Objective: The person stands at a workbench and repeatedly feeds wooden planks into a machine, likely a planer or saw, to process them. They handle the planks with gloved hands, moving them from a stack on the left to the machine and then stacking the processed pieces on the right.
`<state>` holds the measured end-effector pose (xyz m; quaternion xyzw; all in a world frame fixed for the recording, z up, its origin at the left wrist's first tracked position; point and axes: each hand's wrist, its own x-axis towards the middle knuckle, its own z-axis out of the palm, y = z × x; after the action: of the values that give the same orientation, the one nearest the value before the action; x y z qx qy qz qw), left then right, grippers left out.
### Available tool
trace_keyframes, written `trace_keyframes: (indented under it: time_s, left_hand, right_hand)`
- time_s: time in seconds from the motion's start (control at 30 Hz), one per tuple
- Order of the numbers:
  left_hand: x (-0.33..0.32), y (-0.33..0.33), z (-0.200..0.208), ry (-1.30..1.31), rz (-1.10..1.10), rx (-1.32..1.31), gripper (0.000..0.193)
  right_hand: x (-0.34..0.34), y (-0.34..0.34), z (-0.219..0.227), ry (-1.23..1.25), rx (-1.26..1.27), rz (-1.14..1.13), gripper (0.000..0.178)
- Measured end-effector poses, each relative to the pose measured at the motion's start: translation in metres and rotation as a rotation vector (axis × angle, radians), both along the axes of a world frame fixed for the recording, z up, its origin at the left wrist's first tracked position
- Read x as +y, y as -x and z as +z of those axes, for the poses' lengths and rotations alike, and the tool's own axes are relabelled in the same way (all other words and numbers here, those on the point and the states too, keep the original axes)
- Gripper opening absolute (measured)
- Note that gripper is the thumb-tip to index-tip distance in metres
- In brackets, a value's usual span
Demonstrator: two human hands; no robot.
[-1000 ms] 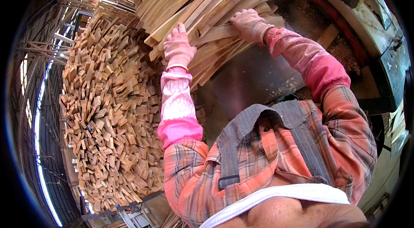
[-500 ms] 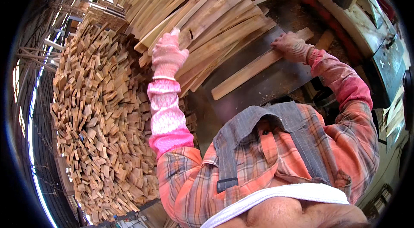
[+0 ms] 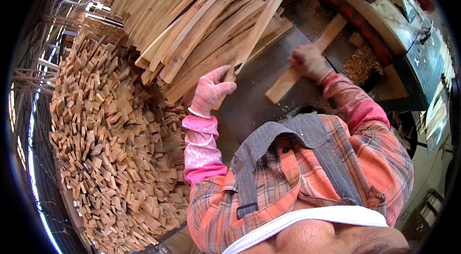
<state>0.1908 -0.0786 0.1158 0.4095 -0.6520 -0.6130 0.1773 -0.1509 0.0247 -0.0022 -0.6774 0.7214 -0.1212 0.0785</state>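
My left hand, in a pink work glove, is closed around the near end of a long wooden strip. That strip slants up and away across the right side of a pile of boards. My right hand, gloved and blurred by motion, grips a shorter wooden board around its middle. This board lies at a slant over a dark metal table, with both its ends showing past the hand. The fingers of my right hand are partly smeared.
A tall stack of short wood pieces rises on the left. Wood shavings are heaped on the right beside a small wood offcut. A pale machine frame with a red edge curves along the far right.
My left hand has left the pile's edge and come right and nearer, now holding a long strip. The right hand has moved left, while the shorter board has turned and its near end shifted right.
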Motion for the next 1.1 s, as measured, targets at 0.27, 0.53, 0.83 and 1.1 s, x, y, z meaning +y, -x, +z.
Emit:
trace_keyframes:
  time_s: [0.27, 0.53, 0.83, 1.1]
  left_hand:
    - [0.048, 0.008, -0.039, 0.035, -0.022, 0.068, 0.072]
    - [0.071, 0.029, -0.059, 0.486, -0.200, -0.560, 0.074]
    - [-0.059, 0.036, 0.062, 1.416, 0.120, -1.020, 0.077]
    - [-0.112, -0.008, 0.046, 1.680, 0.156, -1.084, 0.037]
  right_hand:
    - [0.030, 0.079, -0.028, 0.389, -0.158, -0.016, 0.027]
    - [0.012, -0.030, 0.042, 0.558, -0.182, 0.088, 0.016]
    - [-0.013, -0.037, 0.007, 0.135, 0.008, 0.080, 0.040]
    - [0.014, 0.069, 0.011, -0.008, 0.206, -0.014, 0.034]
